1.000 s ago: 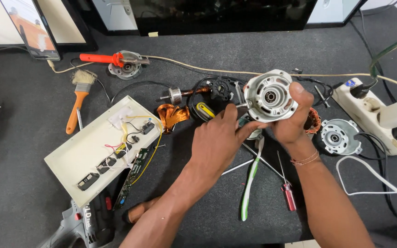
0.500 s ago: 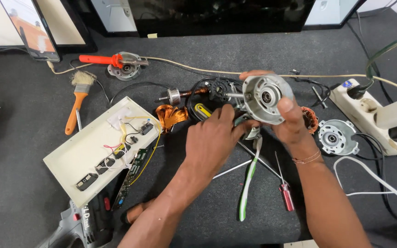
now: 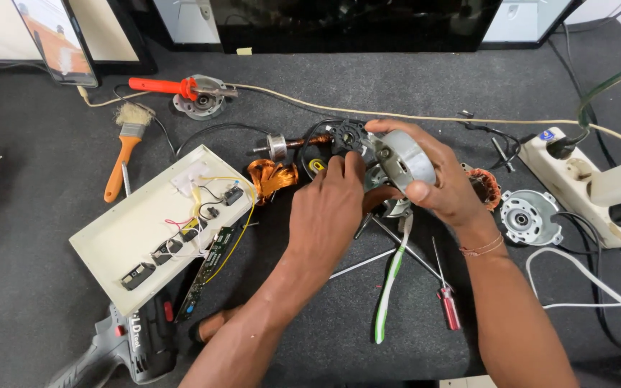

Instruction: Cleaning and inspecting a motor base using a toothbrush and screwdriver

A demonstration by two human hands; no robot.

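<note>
My right hand [image 3: 436, 188] grips a round grey metal motor housing [image 3: 405, 159] and holds it just above the dark mat, tilted on its side. My left hand [image 3: 327, 210] reaches in from the left, its fingertips touching the housing's left edge near a black plastic part [image 3: 346, 135]. Under both hands lie a copper winding [image 3: 271, 176], a rotor shaft [image 3: 285, 144] and green-handled pliers [image 3: 391, 282]. What the left fingers hold, if anything, is hidden.
A white panel with wired switches [image 3: 159, 223] lies left of my hands. A paintbrush [image 3: 127, 144], an orange-handled tool [image 3: 181, 88], a red screwdriver [image 3: 447, 298], a second motor end cap [image 3: 530, 215], a white power strip [image 3: 587, 183] and a grey drill [image 3: 127, 341] surround the work spot.
My right hand has turned the housing from face-up to edge-on and lowered it slightly. My left hand has moved up against its left side.
</note>
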